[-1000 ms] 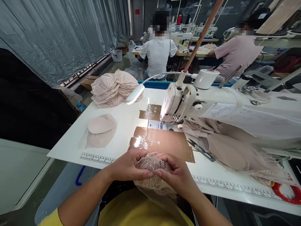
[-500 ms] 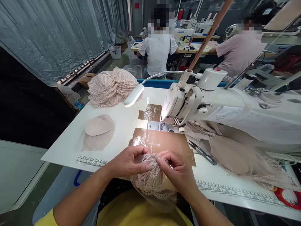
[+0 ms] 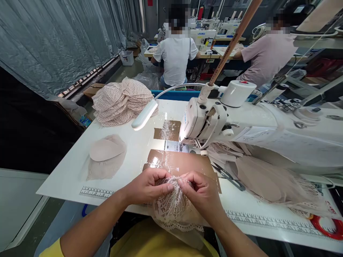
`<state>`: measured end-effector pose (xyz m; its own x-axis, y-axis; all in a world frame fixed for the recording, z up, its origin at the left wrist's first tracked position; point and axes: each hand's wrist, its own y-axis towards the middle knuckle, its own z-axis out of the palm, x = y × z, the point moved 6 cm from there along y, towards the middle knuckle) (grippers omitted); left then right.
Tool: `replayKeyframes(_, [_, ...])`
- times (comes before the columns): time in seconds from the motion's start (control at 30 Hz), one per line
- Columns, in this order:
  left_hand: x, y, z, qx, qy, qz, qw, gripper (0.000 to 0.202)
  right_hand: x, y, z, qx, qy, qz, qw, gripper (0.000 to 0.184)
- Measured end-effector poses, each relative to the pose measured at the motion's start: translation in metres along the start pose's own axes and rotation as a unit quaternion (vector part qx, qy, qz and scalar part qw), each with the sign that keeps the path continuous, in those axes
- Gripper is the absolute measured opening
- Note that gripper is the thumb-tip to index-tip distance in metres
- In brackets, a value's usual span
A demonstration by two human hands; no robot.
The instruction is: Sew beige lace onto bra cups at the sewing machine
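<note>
A beige lace piece [image 3: 173, 205] with a scalloped edge hangs between my hands at the table's front edge. My left hand [image 3: 152, 184] pinches its top edge between thumb and forefinger. Close beside it, my right hand [image 3: 199, 187] pinches the same edge. The lace is gathered and drapes down over my lap. Just beyond my hands lies a brown taped sheet [image 3: 182, 160]. Behind that stands a white sewing machine [image 3: 199, 121], its needle area lit. Black scissors [image 3: 229, 176] rest on the table to the right of my right hand.
Stacked lace pieces [image 3: 120, 101] sit at the back left under a lamp [image 3: 144, 115]. A thin fabric piece with an oval pad [image 3: 107, 150] lies at left. Beige fabric pieces [image 3: 270, 182] and red-handled scissors [image 3: 325, 228] are at right. Two people [image 3: 175, 60] sit at machines beyond.
The camera view has shifted slightly, so the table and machine appear a little further left and lower. Both hands keep their pinch on the lace, nearly unmoved.
</note>
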<state>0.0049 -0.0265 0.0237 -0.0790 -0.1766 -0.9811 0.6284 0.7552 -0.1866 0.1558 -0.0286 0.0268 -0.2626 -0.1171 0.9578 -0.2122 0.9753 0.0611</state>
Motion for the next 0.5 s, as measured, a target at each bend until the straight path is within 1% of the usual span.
replayKeyframes(0.1, [-0.002,0.004,0.000,-0.012,0.010,0.014,1.000,0.026,-0.006,0.002,0.000,0.007,0.020,0.023,1.000,0.030])
replayKeyframes(0.17, [0.002,0.007,0.002,-0.021,-0.021,0.017,0.999,0.028,-0.012,0.004,0.001,0.013,0.053,0.052,0.997,0.033])
replayKeyframes(0.27, [0.014,0.011,0.007,-0.041,-0.145,-0.012,0.988,0.030,-0.019,0.007,0.004,0.044,0.111,0.109,0.987,0.037])
replayKeyframes(0.33, [0.019,0.009,0.001,-0.080,-0.233,-0.037,0.969,0.029,-0.021,0.009,0.002,0.057,0.136,0.144,0.978,0.037])
replayKeyframes(0.37, [0.018,0.006,-0.007,-0.114,-0.258,-0.043,0.958,0.029,-0.022,0.009,-0.003,0.054,0.145,0.158,0.975,0.036])
replayKeyframes(0.4, [0.016,0.001,-0.020,-0.159,-0.267,-0.040,0.950,0.029,-0.023,0.009,-0.010,0.043,0.151,0.167,0.973,0.036])
replayKeyframes(0.47, [0.004,-0.014,-0.055,-0.280,-0.237,-0.014,0.930,0.028,-0.025,0.007,-0.027,0.013,0.148,0.172,0.974,0.034])
replayKeyframes(0.5, [-0.005,-0.024,-0.074,-0.348,-0.197,0.007,0.917,0.027,-0.025,0.006,-0.037,0.001,0.133,0.168,0.977,0.033])
